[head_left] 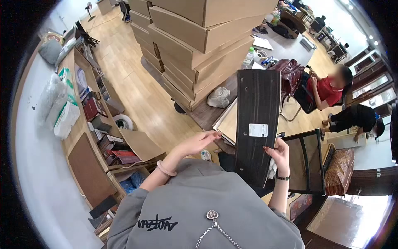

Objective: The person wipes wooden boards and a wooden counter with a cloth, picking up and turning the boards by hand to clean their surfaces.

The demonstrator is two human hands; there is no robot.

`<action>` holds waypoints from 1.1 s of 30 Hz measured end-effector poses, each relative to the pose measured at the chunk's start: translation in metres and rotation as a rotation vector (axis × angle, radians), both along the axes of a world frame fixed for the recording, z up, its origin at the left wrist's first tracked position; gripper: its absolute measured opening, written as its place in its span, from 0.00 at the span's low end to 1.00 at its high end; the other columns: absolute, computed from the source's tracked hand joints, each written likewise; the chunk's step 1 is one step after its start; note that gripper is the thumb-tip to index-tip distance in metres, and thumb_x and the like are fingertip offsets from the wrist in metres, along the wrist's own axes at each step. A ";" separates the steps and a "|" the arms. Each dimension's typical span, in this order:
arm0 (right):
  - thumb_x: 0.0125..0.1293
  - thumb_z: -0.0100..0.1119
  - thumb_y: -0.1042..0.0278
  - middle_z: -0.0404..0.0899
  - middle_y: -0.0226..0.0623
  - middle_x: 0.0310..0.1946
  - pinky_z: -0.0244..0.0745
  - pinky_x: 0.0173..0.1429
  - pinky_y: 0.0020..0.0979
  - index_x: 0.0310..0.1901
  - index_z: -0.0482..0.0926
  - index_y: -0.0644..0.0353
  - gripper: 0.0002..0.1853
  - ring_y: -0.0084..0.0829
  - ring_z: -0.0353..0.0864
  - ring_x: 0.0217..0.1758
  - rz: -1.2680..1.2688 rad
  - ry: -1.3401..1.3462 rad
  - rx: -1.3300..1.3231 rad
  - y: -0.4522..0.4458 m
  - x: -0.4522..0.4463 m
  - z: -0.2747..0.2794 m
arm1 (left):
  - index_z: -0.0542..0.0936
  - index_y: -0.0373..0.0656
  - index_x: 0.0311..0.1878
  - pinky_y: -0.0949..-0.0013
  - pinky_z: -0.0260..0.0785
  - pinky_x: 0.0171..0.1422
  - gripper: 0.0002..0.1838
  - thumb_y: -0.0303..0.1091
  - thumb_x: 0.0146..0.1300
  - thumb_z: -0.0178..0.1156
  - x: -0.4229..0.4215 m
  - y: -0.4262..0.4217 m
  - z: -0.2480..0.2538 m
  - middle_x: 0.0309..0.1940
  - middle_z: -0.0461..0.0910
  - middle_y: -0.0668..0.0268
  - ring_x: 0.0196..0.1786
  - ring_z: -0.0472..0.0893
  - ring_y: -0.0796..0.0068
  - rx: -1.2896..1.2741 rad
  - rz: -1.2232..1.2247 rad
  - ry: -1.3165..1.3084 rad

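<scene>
My right hand [279, 155] grips the right edge of a dark wood-grain board [258, 103], thumb on its front face. The board stands nearly upright before me, with a white printed label [258, 130] and several small holes along its left side. A bit of crumpled white material [272, 169] shows below my right hand; whether I hold it is unclear. My left hand [199, 141] is open, fingers stretched toward the edge of a pale wooden panel [228, 124] behind the dark board. It holds nothing, and I cannot tell whether its fingertips touch the panel.
Tall stacks of cardboard boxes [178, 45] stand ahead, beside a plastic-wrapped lump [219, 97]. An open shelf [103, 141] with binders runs along the left. A black mesh chair [304, 164] is at my right. A seated person in red [331, 89] and a bending person in black [358, 118] are farther right.
</scene>
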State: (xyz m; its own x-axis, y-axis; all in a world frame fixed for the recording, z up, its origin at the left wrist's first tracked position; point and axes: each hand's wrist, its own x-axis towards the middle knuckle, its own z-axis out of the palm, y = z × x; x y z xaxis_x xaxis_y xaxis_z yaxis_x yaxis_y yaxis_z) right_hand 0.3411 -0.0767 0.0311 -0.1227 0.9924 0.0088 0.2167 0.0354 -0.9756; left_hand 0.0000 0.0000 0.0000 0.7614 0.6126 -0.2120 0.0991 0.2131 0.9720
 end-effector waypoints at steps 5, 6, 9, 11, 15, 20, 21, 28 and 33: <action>0.63 0.61 0.73 0.83 0.32 0.41 0.72 0.51 0.21 0.48 0.79 0.65 0.12 0.19 0.79 0.44 -0.268 0.254 -0.102 0.044 0.034 -0.043 | 0.68 0.36 0.65 0.67 0.67 0.63 0.23 0.41 0.76 0.43 0.012 -0.004 -0.008 0.56 0.76 0.56 0.58 0.75 0.69 0.080 0.156 0.043; 0.63 0.61 0.72 0.83 0.30 0.41 0.71 0.51 0.21 0.47 0.79 0.64 0.12 0.19 0.79 0.44 -0.315 0.325 -0.108 0.057 0.028 -0.056 | 0.68 0.36 0.65 0.68 0.67 0.63 0.22 0.40 0.76 0.44 0.001 -0.001 -0.016 0.55 0.76 0.56 0.58 0.75 0.69 0.050 0.199 0.003; 0.63 0.61 0.71 0.82 0.28 0.41 0.71 0.50 0.21 0.47 0.80 0.63 0.12 0.19 0.78 0.44 -0.376 0.431 -0.167 0.079 0.028 -0.083 | 0.68 0.35 0.65 0.68 0.66 0.64 0.22 0.39 0.76 0.44 -0.025 -0.002 -0.025 0.56 0.76 0.57 0.58 0.75 0.70 0.036 0.292 -0.032; 0.63 0.61 0.69 0.81 0.27 0.40 0.70 0.49 0.22 0.46 0.80 0.62 0.11 0.20 0.77 0.44 -0.415 0.519 -0.264 0.091 0.029 -0.101 | 0.69 0.35 0.65 0.67 0.64 0.67 0.22 0.39 0.76 0.44 -0.045 -0.007 -0.029 0.58 0.75 0.58 0.61 0.73 0.72 0.077 0.379 -0.003; 0.64 0.59 0.66 0.80 0.29 0.43 0.71 0.50 0.27 0.50 0.79 0.61 0.15 0.24 0.77 0.46 -0.467 0.382 -0.299 0.109 0.048 -0.150 | 0.69 0.34 0.64 0.68 0.64 0.66 0.20 0.34 0.73 0.48 -0.095 -0.025 -0.041 0.57 0.76 0.56 0.60 0.74 0.71 0.095 0.660 0.143; 0.65 0.54 0.61 0.71 0.33 0.54 0.66 0.64 0.36 0.57 0.75 0.56 0.19 0.32 0.68 0.61 -0.253 0.267 -0.187 0.105 0.064 -0.164 | 0.72 0.34 0.61 0.65 0.66 0.64 0.23 0.34 0.64 0.57 -0.152 -0.062 -0.033 0.57 0.77 0.55 0.59 0.76 0.62 0.090 1.223 0.654; 0.64 0.55 0.57 0.72 0.35 0.54 0.64 0.65 0.37 0.59 0.73 0.54 0.22 0.33 0.68 0.61 -0.335 0.530 -0.400 0.110 0.067 -0.164 | 0.72 0.34 0.60 0.63 0.66 0.64 0.25 0.36 0.62 0.60 -0.163 -0.071 -0.022 0.56 0.77 0.54 0.59 0.76 0.58 0.160 1.347 0.965; 0.68 0.55 0.55 0.73 0.39 0.57 0.67 0.60 0.35 0.56 0.75 0.63 0.22 0.33 0.73 0.55 -0.216 0.078 -0.373 0.126 0.071 -0.126 | 0.61 0.34 0.68 0.47 0.48 0.74 0.40 0.46 0.58 0.63 -0.261 -0.114 -0.021 0.71 0.57 0.49 0.73 0.54 0.47 0.115 1.895 1.704; 0.68 0.58 0.53 0.77 0.39 0.50 0.68 0.56 0.31 0.54 0.75 0.71 0.26 0.30 0.74 0.49 -0.009 -0.113 -0.485 0.135 0.083 -0.128 | 0.56 0.28 0.70 0.44 0.41 0.76 0.47 0.51 0.56 0.63 -0.274 -0.128 -0.047 0.72 0.54 0.45 0.74 0.51 0.45 -0.139 1.890 1.820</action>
